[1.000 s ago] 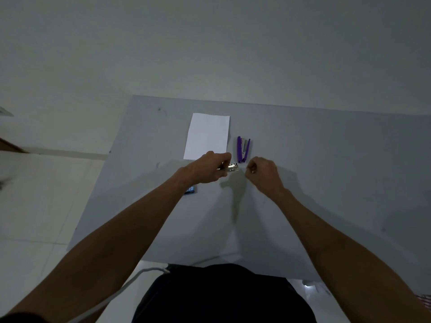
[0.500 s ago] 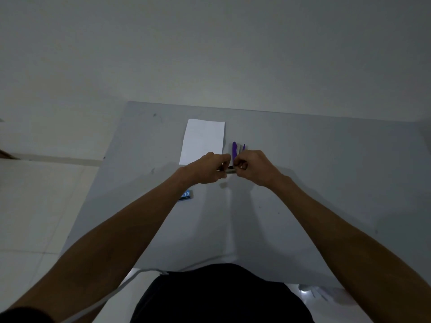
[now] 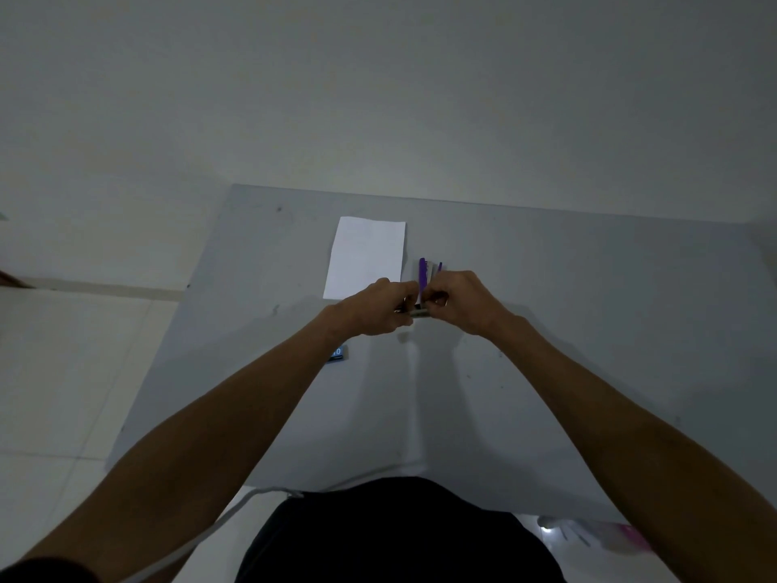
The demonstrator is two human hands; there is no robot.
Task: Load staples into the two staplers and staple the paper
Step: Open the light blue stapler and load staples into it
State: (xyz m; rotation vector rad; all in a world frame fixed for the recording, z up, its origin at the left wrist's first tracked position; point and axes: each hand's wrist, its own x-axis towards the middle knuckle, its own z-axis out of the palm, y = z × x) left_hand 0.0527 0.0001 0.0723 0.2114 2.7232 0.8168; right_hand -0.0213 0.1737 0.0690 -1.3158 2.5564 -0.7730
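My left hand (image 3: 372, 311) grips a small silver stapler (image 3: 418, 312) over the middle of the grey table (image 3: 588, 309). My right hand (image 3: 464, 302) is closed against the stapler's right end, its fingertips pinched there; whether they hold staples is too small to tell. A purple stapler (image 3: 424, 271) lies opened on the table just behind my hands, partly hidden by them. A white sheet of paper (image 3: 366, 256) lies flat to the left of the purple stapler. A small blue staple box (image 3: 337, 353) sits beside my left forearm.
The table's far edge meets a plain grey wall. White floor tiles lie to the left of the table. A white cord (image 3: 235, 515) hangs near my dark-clothed lap, and small pale and pink items (image 3: 605, 534) lie on the floor at lower right.
My right hand moved left from a spot apart and closed onto the right end of the silver stapler held by my left hand. Both hands now stay joined there.
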